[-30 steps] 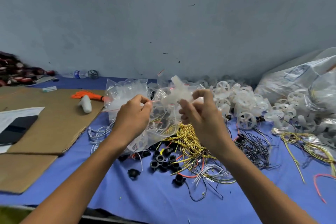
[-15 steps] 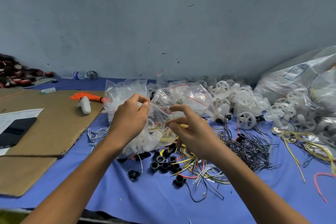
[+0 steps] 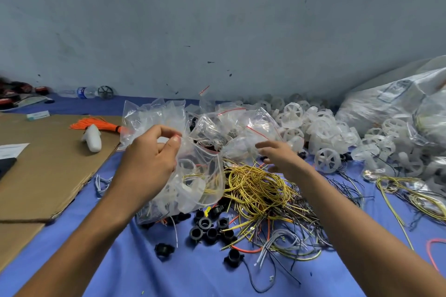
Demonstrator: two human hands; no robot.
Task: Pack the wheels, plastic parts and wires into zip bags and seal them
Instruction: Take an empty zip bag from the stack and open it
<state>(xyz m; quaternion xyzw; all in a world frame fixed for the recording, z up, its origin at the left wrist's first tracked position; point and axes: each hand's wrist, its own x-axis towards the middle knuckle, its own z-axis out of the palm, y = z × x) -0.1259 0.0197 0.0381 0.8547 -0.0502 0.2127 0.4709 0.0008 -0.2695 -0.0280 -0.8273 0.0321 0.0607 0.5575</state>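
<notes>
**Observer:** Report the left hand.

**Operator:** I have the left hand (image 3: 149, 161) raised above the counter (image 3: 169, 272). Thumb and forefinger are pinched together on the rim of the zip bag (image 3: 193, 183), and the other fingers are curled. The bag hangs below the pinch with its mouth upward. It looks unsealed, and it holds pale plastic parts and some yellow wire. In my judgement, holding it by the rim lets the load pull the mouth open for filling.

**Observer:** And the right hand?

**Operator:** The right hand (image 3: 282, 159) hovers just beside the bag's mouth. Its fingers (image 3: 264, 146) are spread and relaxed, and they hold nothing. I read this as a reach for the next item.

**Observer:** Where is the stock relative to the fingers?

**Operator:** The yellow wires (image 3: 255, 188) lie under the right palm; I cannot tell whether they touch it. The black plastic parts (image 3: 207, 226) lie on the counter below the bag, nearer me. The white wheels (image 3: 324, 163) are heaped to the right, well apart from the left hand.
</notes>
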